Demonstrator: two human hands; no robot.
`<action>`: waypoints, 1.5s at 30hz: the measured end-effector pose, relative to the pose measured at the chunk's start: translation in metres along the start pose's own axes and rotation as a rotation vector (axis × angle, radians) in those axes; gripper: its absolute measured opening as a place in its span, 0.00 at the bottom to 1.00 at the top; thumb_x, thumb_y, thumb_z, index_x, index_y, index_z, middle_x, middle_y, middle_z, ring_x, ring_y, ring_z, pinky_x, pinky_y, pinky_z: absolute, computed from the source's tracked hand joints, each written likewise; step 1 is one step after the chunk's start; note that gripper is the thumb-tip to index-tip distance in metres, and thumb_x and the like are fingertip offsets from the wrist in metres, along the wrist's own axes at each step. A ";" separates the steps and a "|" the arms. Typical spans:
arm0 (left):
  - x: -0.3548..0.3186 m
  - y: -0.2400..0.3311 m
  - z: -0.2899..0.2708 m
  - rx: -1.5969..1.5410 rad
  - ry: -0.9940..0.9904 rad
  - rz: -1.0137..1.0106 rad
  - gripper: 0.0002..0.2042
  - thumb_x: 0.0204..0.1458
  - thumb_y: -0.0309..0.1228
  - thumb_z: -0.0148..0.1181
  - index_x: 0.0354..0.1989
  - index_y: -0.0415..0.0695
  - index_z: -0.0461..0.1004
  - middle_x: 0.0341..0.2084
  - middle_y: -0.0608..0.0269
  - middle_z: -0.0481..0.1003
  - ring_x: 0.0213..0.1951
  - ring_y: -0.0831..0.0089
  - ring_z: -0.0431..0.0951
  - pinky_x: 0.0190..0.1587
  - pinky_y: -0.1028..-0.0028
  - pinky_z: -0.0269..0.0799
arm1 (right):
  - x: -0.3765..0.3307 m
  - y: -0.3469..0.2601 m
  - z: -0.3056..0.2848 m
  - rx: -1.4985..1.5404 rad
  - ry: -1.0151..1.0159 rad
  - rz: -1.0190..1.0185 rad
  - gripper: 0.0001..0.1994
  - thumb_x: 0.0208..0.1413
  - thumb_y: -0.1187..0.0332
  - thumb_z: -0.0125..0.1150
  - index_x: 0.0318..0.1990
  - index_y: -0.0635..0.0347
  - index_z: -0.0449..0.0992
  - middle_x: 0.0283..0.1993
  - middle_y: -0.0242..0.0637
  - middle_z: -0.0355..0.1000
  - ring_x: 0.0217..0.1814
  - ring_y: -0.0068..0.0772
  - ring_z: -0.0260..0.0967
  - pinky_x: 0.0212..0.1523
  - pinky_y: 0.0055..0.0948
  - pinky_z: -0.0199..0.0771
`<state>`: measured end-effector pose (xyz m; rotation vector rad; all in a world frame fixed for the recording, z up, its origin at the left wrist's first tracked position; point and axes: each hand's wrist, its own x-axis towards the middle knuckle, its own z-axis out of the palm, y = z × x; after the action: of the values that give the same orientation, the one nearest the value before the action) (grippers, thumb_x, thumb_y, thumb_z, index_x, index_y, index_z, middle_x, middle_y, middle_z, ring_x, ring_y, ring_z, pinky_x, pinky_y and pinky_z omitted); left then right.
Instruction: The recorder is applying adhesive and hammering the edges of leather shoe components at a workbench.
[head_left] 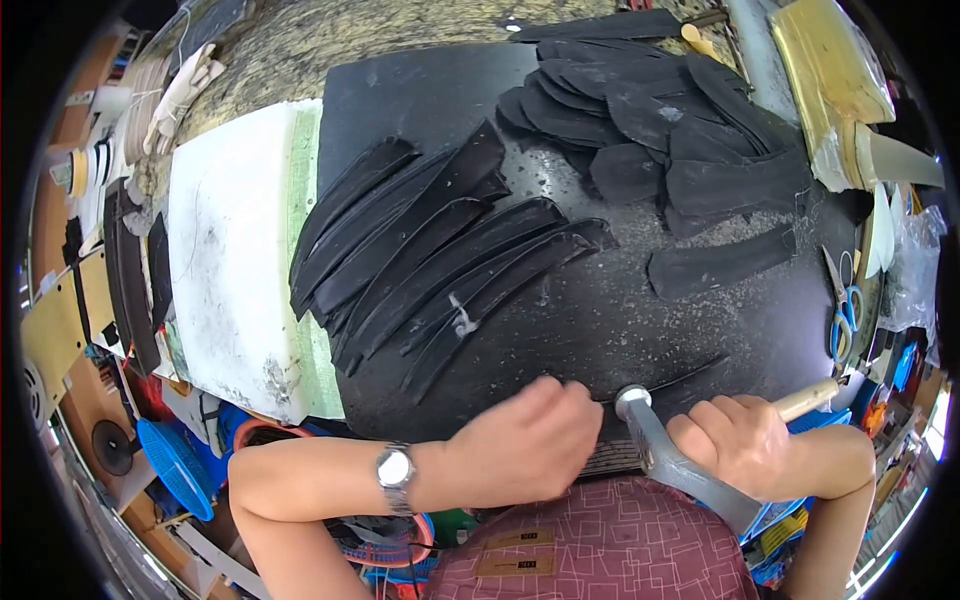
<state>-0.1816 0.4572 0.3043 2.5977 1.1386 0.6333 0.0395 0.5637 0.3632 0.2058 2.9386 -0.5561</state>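
Observation:
In my right hand (735, 440) is a hammer (690, 470) with a pale wooden handle (806, 400) and a grey metal head. The round striking face (633, 401) points up and away from me, close to the fingers of my left hand. My left hand (530, 440), a watch on its wrist, is closed at the near edge of the black work board (580, 370). A thin black strip (680, 378) lies on the board and runs toward its fingertips, which are partly hidden. Farther off are folded, curved black strips (440, 240) with a whitish tuft (463, 318) on them.
Flat black cut pieces (640, 120) are heaped at the far right, with a single piece (720, 262) nearer. Blue-handled scissors (843, 310) lie at the board's right edge. A white slab (230, 250) stands left, with gloves (180, 100) beyond. Grey crumbs litter the board.

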 end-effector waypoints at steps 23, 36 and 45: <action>-0.039 0.016 -0.012 0.007 -0.008 -0.190 0.16 0.40 0.31 0.53 0.36 0.33 0.74 0.33 0.57 0.69 0.38 0.64 0.68 0.40 0.70 0.65 | 0.041 -0.024 0.003 -0.007 0.013 -0.036 0.13 0.38 0.65 0.55 0.32 0.61 0.65 0.20 0.29 0.57 0.16 0.23 0.61 0.14 0.21 0.63; -0.039 0.027 0.004 0.071 0.003 -0.240 0.13 0.41 0.33 0.61 0.36 0.42 0.73 0.23 0.66 0.64 0.30 0.69 0.66 0.29 0.72 0.62 | -0.003 0.021 0.007 0.006 0.309 0.150 0.14 0.40 0.71 0.58 0.38 0.64 0.69 0.23 0.41 0.64 0.20 0.43 0.64 0.21 0.36 0.66; 0.000 0.012 -0.021 -0.382 0.276 -0.317 0.13 0.37 0.31 0.66 0.34 0.44 0.77 0.25 0.65 0.69 0.26 0.70 0.69 0.29 0.74 0.66 | -0.115 0.062 0.052 -0.421 0.465 0.755 0.19 0.46 0.79 0.53 0.49 0.65 0.67 0.45 0.49 0.66 0.46 0.51 0.65 0.47 0.41 0.65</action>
<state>-0.1836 0.4500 0.3271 2.0025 1.3200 1.0387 0.1681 0.5890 0.3130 1.4566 2.9392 0.2500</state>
